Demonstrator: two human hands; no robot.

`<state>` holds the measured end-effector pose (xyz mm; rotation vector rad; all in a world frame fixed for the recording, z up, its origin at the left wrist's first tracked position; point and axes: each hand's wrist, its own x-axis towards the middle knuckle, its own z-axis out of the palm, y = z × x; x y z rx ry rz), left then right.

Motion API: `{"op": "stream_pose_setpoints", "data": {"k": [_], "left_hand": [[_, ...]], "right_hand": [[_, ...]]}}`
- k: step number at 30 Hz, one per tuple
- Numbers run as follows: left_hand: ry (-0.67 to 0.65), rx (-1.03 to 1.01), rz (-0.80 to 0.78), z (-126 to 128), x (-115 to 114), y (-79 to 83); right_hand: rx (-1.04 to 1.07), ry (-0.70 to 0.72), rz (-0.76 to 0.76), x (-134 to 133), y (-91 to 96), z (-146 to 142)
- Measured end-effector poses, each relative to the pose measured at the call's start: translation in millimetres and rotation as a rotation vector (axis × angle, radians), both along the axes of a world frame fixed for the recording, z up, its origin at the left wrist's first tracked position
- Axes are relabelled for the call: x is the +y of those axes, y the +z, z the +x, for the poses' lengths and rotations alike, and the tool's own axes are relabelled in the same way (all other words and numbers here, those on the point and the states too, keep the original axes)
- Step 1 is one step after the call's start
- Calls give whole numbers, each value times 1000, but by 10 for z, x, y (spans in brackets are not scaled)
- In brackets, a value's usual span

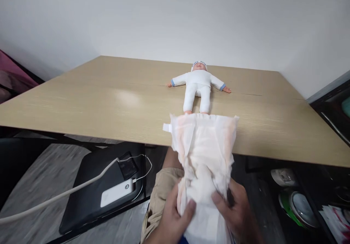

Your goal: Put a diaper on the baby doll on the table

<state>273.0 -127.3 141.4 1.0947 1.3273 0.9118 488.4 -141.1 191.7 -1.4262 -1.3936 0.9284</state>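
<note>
An unfolded white diaper with pale orange sides is held between my two hands, its far end at the table's front edge. My left hand grips its left side, thumb on top. On the opposite side my right hand is closed around the diaper, thumb pressing the inner face. A white tab sticks out at the diaper's upper left corner. Beyond it a baby doll in a white suit and printed cap lies on its back, arms spread, feet toward me. The diaper's near end runs out of view at the bottom.
The wooden table stands against a white wall. Left of my knee, a black stool holds a white power bank with a cable and a dark phone-like device. A thick white cord crosses the lower left. Containers stand low at right.
</note>
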Motion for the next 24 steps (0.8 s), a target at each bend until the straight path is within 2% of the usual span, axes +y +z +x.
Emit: {"op": "stream_pose_setpoints", "data": {"k": [2, 3, 5, 7, 9, 11, 13, 16, 18, 20, 24], "left_hand": [[10, -91, 9, 76, 301, 165], [26, -129, 4, 124, 452, 199], [71, -195, -20, 216, 689, 161], [95, -238, -49, 274, 792, 25], [97, -259, -65, 299, 777, -132], [93, -257, -65, 315, 697, -248], [109, -246, -61, 341, 599, -305], [163, -244, -49, 398, 473, -338], [184, -236, -39, 423, 405, -367], [172, -206, -45, 423, 344, -409], [152, -71, -36, 321, 253, -467]], "right_hand": [[28, -55, -21, 301, -125, -18], [7, -100, -34, 402, -199, -15], [-58, -176, -40, 492, -362, 22], [-134, -261, -29, 464, -513, 96], [-219, -336, 34, 385, -604, 191], [-320, -377, 156, 333, -594, 274], [-413, -360, 293, 369, -486, 315], [-495, -259, 419, 642, -248, 270], [-543, -145, 428, 923, -136, 190], [-606, -34, 405, 1200, -101, 97], [-789, 78, 307, 1508, -237, -73]]}}
